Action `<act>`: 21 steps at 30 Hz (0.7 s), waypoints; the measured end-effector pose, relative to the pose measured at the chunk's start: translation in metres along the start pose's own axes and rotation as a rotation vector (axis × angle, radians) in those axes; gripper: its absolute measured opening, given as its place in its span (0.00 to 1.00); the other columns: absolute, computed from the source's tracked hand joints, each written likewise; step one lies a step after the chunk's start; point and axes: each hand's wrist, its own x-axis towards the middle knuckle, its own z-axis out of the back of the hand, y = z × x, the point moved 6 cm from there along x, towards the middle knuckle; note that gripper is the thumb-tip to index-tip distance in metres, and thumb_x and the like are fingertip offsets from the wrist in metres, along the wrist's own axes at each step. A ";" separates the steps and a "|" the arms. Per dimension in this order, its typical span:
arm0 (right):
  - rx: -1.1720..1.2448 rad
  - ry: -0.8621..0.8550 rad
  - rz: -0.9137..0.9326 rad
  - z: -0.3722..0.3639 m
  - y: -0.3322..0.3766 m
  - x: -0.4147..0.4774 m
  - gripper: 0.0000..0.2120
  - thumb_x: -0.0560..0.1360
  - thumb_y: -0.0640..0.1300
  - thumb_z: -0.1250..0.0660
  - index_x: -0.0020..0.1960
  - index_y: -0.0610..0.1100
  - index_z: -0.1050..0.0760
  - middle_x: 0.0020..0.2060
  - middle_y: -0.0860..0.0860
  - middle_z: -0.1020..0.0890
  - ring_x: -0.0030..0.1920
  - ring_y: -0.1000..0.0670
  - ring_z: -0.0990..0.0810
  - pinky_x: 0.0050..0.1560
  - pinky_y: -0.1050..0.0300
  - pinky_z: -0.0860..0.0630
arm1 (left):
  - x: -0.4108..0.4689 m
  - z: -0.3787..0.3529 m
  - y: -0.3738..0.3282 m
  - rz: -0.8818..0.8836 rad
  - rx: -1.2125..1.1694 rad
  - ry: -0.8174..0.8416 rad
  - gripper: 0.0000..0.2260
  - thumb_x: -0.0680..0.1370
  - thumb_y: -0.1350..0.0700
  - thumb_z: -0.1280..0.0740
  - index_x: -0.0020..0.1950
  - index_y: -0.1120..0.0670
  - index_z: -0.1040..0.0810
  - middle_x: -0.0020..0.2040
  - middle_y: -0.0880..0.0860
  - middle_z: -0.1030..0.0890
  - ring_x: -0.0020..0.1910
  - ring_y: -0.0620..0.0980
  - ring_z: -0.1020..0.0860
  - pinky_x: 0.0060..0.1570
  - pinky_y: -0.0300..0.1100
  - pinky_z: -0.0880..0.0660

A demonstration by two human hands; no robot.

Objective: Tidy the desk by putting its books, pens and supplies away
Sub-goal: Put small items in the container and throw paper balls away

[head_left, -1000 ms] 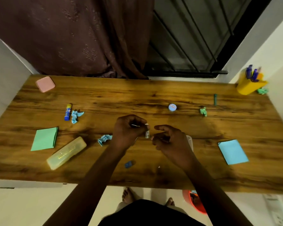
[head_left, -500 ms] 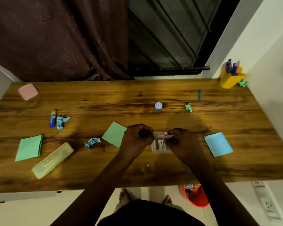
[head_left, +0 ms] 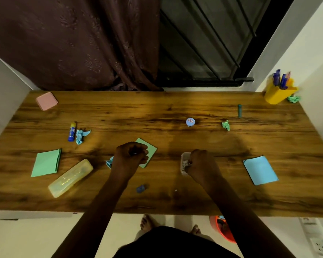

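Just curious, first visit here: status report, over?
Left grip curled, contents unclear, crumpled blue paper beside it. Right grip holds small clear box.

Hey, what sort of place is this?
Probably a home study corner: a wooden desk below a curtained window, a yellow pen holder with pens, plus a glue stick and green paper pad.

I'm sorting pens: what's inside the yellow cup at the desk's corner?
Blue pens and something pinkish stick out of the yellow cup; its wall hides their lower ends and the bottom.
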 end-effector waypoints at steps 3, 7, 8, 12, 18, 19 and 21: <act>0.006 0.007 -0.005 -0.002 -0.001 0.004 0.19 0.70 0.49 0.23 0.58 0.41 0.19 0.55 0.46 0.15 0.54 0.45 0.15 0.55 0.49 0.18 | 0.000 0.015 0.010 0.025 -0.004 -0.023 0.06 0.78 0.64 0.30 0.53 0.58 0.16 0.48 0.57 0.14 0.47 0.54 0.14 0.48 0.49 0.16; -0.001 0.000 0.020 -0.005 -0.002 0.008 0.15 0.70 0.51 0.24 0.52 0.43 0.16 0.50 0.48 0.13 0.48 0.48 0.14 0.50 0.51 0.17 | -0.004 0.022 0.018 0.046 -0.020 -0.035 0.06 0.78 0.65 0.29 0.53 0.59 0.16 0.49 0.57 0.14 0.48 0.54 0.14 0.50 0.52 0.16; -0.012 -0.004 0.037 -0.006 -0.001 0.008 0.15 0.70 0.53 0.25 0.51 0.44 0.15 0.49 0.49 0.13 0.47 0.49 0.14 0.49 0.52 0.17 | -0.006 0.023 0.020 0.046 -0.026 -0.036 0.05 0.78 0.65 0.29 0.53 0.59 0.16 0.49 0.57 0.14 0.48 0.53 0.14 0.50 0.52 0.16; -0.052 -0.021 0.087 -0.002 0.002 0.003 0.12 0.72 0.52 0.27 0.49 0.45 0.15 0.46 0.49 0.13 0.45 0.49 0.14 0.46 0.55 0.19 | -0.015 0.025 0.026 0.052 -0.059 -0.059 0.05 0.78 0.63 0.28 0.52 0.57 0.15 0.50 0.57 0.14 0.49 0.55 0.14 0.49 0.52 0.16; 0.016 -0.132 0.139 0.022 0.012 -0.001 0.09 0.78 0.53 0.32 0.46 0.49 0.17 0.39 0.52 0.15 0.37 0.52 0.17 0.37 0.57 0.22 | -0.031 0.029 0.029 0.039 -0.079 -0.100 0.06 0.76 0.62 0.28 0.52 0.58 0.16 0.47 0.58 0.14 0.47 0.58 0.14 0.52 0.59 0.17; 0.023 -0.150 0.160 0.027 0.017 -0.002 0.10 0.78 0.54 0.33 0.44 0.50 0.18 0.36 0.54 0.16 0.35 0.53 0.18 0.36 0.58 0.24 | -0.034 0.031 0.030 0.044 -0.086 -0.112 0.06 0.75 0.61 0.28 0.52 0.57 0.16 0.47 0.57 0.14 0.48 0.58 0.14 0.53 0.60 0.18; 0.053 -0.181 0.217 0.036 0.032 -0.004 0.12 0.79 0.56 0.34 0.43 0.51 0.19 0.34 0.55 0.18 0.34 0.54 0.20 0.35 0.58 0.26 | -0.039 0.040 0.029 0.045 -0.081 -0.160 0.07 0.75 0.59 0.28 0.53 0.57 0.16 0.46 0.57 0.14 0.48 0.58 0.14 0.52 0.59 0.17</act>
